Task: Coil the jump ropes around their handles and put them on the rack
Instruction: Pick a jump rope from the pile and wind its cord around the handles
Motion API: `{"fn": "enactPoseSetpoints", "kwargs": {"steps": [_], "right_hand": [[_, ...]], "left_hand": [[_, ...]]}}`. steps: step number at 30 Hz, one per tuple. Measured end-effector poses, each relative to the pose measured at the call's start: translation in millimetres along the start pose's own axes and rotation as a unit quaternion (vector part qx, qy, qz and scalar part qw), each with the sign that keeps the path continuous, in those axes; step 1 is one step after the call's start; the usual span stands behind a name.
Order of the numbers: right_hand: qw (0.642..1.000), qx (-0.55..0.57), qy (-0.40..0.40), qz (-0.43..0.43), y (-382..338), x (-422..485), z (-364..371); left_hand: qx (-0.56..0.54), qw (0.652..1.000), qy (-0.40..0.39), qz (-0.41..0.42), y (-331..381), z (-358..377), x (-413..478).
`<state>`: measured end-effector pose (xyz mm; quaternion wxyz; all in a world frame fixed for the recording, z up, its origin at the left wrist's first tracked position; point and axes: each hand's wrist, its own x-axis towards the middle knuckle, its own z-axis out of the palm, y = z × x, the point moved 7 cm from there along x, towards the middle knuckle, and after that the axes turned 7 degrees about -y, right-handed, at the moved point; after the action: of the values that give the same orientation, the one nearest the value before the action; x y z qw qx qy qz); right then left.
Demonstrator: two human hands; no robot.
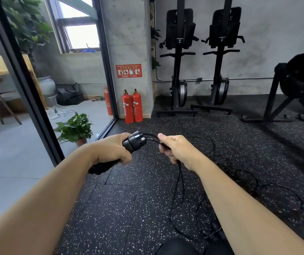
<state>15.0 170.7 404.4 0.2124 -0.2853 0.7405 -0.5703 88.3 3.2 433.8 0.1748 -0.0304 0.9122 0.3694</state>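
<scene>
My left hand [110, 150] grips two black jump rope handles [133, 142] held side by side, their tops pointing up and to the right. Thin black rope [152, 138] leaves the handle tops and runs into my right hand [176, 150], which pinches it in a closed fist just to the right of the handles. Below that fist the rope [179, 181] hangs down and trails in loose loops over the speckled floor at the right [248, 183]. No rack is in view.
Black speckled rubber flooring [129, 208] lies underfoot. Two red fire extinguishers [131, 107] stand against a concrete pillar. Two upright black machines [178, 57] stand against the back wall, another machine [298, 85] at the right. A glass partition [37, 107] and potted plant [75, 127] are at the left.
</scene>
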Motion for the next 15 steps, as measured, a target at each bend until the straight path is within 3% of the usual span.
{"fn": "enactPoseSetpoints", "kwargs": {"steps": [4, 8, 11, 15], "right_hand": [[0.989, -0.041, 0.143, 0.002, 13, -6, -35], [0.97, -0.048, 0.237, -0.018, 23, -8, -52], [0.955, -0.074, 0.286, -0.032, 24, -12, -58], [0.928, -0.204, 0.31, 0.035, 23, -22, -50]], "left_hand": [[0.0, 1.0, -0.017, -0.024, -5, 9, -1], [-0.076, 0.997, -0.018, -0.004, -3, 26, 2], [-0.136, 0.99, -0.006, 0.037, 6, 39, 5], [-0.184, 0.979, 0.05, 0.078, 23, 51, 8]]}}
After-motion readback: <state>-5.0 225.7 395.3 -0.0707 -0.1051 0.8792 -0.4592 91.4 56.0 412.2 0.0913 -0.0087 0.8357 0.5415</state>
